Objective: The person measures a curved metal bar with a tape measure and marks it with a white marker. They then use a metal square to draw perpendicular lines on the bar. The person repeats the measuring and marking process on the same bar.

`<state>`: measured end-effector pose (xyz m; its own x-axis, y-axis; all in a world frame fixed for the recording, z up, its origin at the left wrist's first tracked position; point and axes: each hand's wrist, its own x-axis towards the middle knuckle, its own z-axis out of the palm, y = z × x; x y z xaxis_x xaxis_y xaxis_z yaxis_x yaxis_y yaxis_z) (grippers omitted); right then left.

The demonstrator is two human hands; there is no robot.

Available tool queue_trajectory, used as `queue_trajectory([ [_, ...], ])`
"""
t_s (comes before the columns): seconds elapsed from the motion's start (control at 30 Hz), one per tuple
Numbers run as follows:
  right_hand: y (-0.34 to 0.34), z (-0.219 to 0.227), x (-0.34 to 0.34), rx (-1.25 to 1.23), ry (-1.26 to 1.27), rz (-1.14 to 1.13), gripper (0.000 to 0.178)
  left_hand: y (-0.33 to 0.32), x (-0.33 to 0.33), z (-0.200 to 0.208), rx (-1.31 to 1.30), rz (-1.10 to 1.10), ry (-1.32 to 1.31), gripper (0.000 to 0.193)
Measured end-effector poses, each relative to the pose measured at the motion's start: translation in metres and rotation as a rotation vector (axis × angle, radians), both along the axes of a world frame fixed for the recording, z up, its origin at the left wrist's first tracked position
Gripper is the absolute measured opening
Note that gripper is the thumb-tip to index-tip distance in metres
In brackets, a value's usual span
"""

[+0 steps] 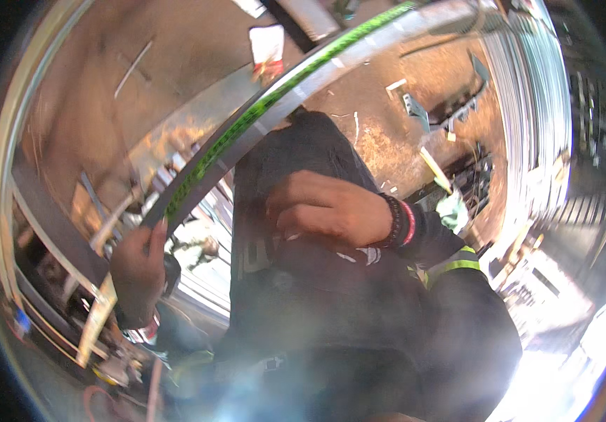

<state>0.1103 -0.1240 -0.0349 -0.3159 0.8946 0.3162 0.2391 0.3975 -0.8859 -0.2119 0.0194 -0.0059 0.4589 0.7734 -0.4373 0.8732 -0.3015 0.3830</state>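
A green tape measure blade with black markings (254, 112) runs out along a long grey metal bar (261, 126), which fisheye bending makes look curved. My left hand (138, 267) is closed at the near end of the blade, its thumb by the green strip. A dark rounded shape beside the palm may be the tape's case, mostly hidden by the hand. Bent in front of my dark clothing, my right hand (331, 207) has its fingers curled inward, with a dark and red bracelet on the wrist. Whatever may be inside those fingers is hidden.
A white and red glove (266, 49) lies beyond the bar. Metal offcuts and a bracket (415, 111) are scattered on the brown floor. Long pale metal lengths (528, 119) are stacked at the right. More bars and a wooden strip (98, 320) stand at the left.
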Motion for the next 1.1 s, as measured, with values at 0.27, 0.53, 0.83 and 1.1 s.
queue_trajectory([
  [0.27, -0.069, 0.002, -0.009, -0.041, 0.290, -0.221, 0.012, -0.046, 0.003, 0.004, 0.041, 0.047, -0.658, 0.047],
  [0.53, -0.144, -0.015, 0.048, -0.279, 0.315, -0.443, 0.054, -0.144, 0.181, 0.000, 0.042, -0.177, -0.666, 0.064],
  [0.83, -0.282, -0.093, 0.213, -0.289, 0.633, -0.691, 0.058, -0.269, 0.440, -0.070, -0.152, -0.400, -0.568, 0.039],
  [1.1, -0.432, -0.279, 0.303, -0.476, 1.361, -1.025, 0.051, -0.345, 0.661, -0.261, -0.615, -0.681, 0.098, 0.041],
])
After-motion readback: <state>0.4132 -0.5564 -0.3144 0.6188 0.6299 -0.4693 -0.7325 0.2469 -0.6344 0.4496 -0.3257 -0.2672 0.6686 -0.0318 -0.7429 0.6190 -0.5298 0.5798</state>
